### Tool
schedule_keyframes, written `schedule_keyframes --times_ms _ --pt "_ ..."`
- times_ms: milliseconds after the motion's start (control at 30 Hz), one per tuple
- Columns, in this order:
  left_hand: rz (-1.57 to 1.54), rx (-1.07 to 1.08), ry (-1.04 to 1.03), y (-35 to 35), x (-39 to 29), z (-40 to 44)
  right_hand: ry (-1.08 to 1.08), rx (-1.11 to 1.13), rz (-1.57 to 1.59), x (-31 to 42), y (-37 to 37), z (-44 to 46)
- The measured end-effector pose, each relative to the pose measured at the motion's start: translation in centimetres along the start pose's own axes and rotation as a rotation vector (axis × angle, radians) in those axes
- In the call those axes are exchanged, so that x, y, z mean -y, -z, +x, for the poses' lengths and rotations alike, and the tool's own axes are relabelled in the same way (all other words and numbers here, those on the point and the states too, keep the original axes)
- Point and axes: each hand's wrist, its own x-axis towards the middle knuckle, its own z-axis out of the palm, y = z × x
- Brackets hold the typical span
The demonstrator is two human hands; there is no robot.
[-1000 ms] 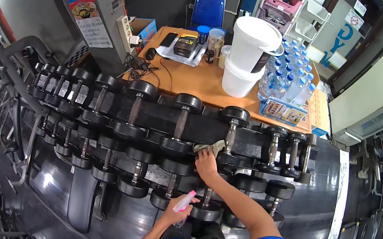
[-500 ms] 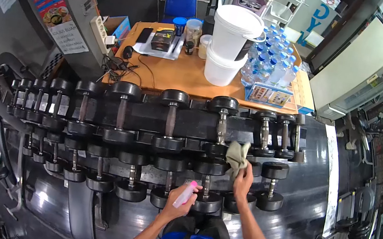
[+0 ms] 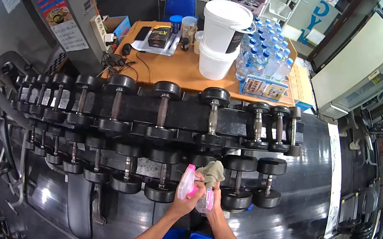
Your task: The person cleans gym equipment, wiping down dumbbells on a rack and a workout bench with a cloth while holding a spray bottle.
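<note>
My left hand [image 3: 186, 200] is closed around a spray bottle with a pink nozzle [image 3: 191, 169] and a translucent head, held in front of my body. A clear part with pink on it [image 3: 208, 201] shows between my hands, seemingly the bottle's body. Close beside it, my right hand [image 3: 216, 200] is closed on a greyish-green cloth [image 3: 213, 172], bunched above the fingers. Whether the right hand also touches the bottle cannot be made out. Behind the hands, the lower row of black dumbbells [image 3: 164, 173] is partly covered by them and the cloth.
An upper row of dumbbells [image 3: 213, 115] lies on the rack. Beyond stands a wooden desk [image 3: 159, 71] with stacked white buckets [image 3: 217, 63], water bottles [image 3: 268, 56] and a desk calendar [image 3: 263, 88]. A padded bench [image 3: 80, 207] is at lower left.
My right hand has brought the cloth left and down from the dumbbells to beside the left hand. The spray bottle has turned more upright. My view has shifted slightly.
</note>
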Motion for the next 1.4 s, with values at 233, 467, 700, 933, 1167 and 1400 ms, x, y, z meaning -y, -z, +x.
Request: schedule_keyframes --times_ms 233,467,700,933,1167,1400 --pt "0.083 -0.058 0.017 -2.0 3.7 -3.9 0.114 -0.089 -0.272 0.8 -1.0 -4.0" --pt "0.49 -0.277 0.101 -0.8 7.4 -2.3 0.145 -0.168 -0.16 4.3 2.5 -7.7" --pt "0.853 -0.205 -0.092 -1.4 6.4 1.8 0.074 -0.215 -0.061 6.2 6.1 -6.4" --pt "0.832 -0.225 -0.125 -1.9 5.2 0.5 -0.008 0.023 -0.081 6.2 1.1 3.9" --pt "0.709 -0.205 0.108 -2.0 5.4 -4.9 -0.014 -0.269 0.095 3.7 -3.5 17.2" --pt "0.697 -0.174 0.09 -2.1 4.3 -7.4 -0.122 -0.288 0.258 5.6 -8.2 13.5"
